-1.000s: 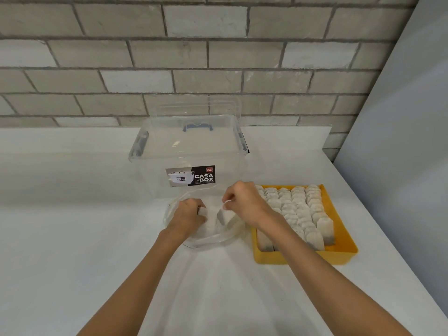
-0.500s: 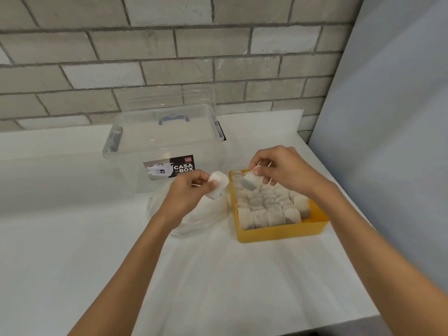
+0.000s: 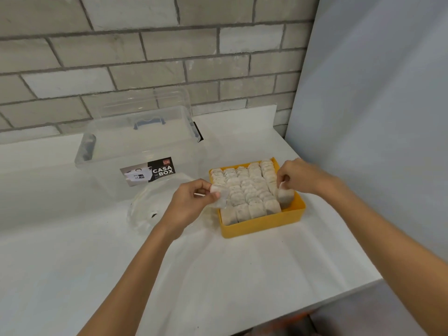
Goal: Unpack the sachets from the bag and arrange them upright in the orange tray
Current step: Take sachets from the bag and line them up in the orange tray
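while the left hand [image 3: 191,202] pinches one sachet [image 3: 219,194], the right hand [image 3: 299,177] pinches another sachet [image 3: 284,196]

Left hand [image 3: 191,202], right hand [image 3: 298,177] both pinching

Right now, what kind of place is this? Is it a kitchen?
Maybe a kitchen or storeroom counter, though I can't be sure. There's a white countertop against a grey brick wall, a clear plastic storage box, and an orange tray packed with upright sachets.
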`<state>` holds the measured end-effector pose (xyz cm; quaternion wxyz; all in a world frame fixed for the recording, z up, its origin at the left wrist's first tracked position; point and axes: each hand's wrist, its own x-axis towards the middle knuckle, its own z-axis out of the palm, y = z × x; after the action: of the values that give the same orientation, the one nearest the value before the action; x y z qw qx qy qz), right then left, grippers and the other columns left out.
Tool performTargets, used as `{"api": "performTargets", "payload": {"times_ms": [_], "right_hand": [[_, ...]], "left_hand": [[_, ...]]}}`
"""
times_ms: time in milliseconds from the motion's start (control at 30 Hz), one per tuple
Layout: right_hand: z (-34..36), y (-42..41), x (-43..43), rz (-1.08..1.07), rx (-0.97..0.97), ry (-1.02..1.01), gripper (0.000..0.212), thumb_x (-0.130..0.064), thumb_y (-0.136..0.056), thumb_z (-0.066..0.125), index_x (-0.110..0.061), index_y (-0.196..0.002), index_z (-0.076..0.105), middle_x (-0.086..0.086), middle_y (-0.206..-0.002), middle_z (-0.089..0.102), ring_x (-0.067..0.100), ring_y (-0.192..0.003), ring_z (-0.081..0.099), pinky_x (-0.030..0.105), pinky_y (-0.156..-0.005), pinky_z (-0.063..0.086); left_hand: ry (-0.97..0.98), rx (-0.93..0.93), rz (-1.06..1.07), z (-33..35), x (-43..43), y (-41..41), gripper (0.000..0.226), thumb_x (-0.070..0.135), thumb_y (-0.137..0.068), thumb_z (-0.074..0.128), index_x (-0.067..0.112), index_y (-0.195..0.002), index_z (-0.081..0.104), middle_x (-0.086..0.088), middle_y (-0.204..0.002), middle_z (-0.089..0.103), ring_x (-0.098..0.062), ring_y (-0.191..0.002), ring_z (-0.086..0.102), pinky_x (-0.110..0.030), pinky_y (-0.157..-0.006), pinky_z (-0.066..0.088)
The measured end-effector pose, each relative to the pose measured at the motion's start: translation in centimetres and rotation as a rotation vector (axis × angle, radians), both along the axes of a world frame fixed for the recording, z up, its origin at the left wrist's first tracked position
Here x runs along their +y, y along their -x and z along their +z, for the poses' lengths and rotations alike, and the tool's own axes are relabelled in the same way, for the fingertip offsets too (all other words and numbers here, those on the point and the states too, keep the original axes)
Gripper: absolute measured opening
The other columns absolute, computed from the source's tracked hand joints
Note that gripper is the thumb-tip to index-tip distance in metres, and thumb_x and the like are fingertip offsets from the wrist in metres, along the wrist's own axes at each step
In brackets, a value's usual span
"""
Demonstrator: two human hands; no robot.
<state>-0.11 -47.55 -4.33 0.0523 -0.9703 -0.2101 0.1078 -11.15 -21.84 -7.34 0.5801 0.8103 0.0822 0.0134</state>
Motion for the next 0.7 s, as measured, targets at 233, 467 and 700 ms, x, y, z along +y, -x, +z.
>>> {"api": "performTargets", "payload": {"times_ms": [233, 467, 700], "right_hand": [[-2.3, 0.6, 1.2, 0.005, -0.126, 0.146, 0.023, -0.007, -0.09, 0.05, -0.02, -0.095, 0.068, 0.006, -0.106, 0.06, 0.026, -0.087, 0.06, 0.029, -0.066, 0.039], [-1.7, -0.1, 0.4, 0.049, -0.082, 0.168, 0.03, 0.0, -0.083, 0.057, -0.026, -0.08, 0.07, -0.004, -0.095, 0.066, 0.012, -0.08, 0.046, 0.028, -0.071, 0.032], [-2.9, 0.1, 1.2, 0.101, -0.135, 0.201, 0.027, -0.002, -0.076, 0.056, -0.027, -0.078, 0.067, -0.009, -0.085, 0.068, 0.013, -0.081, 0.05, 0.031, -0.08, 0.023]], "left_hand": [[-0.005, 0.0, -0.02, -0.4, -0.4, 0.2, 0.009, 0.026, -0.083, 0.072, 0.018, -0.084, 0.07, 0.0, -0.087, 0.067, -0.011, -0.071, 0.055, -0.023, -0.068, 0.039], [-0.014, 0.013, -0.058, -0.2, -1.3, 0.0, 0.011, 0.028, -0.083, 0.072, 0.018, -0.085, 0.071, -0.002, -0.09, 0.067, -0.01, -0.073, 0.056, -0.02, -0.07, 0.041], [-0.006, 0.002, -0.083, -0.2, -2.0, -0.6, 0.014, 0.028, -0.082, 0.073, 0.015, -0.086, 0.07, 0.001, -0.085, 0.063, -0.01, -0.071, 0.054, -0.02, -0.068, 0.04]]}}
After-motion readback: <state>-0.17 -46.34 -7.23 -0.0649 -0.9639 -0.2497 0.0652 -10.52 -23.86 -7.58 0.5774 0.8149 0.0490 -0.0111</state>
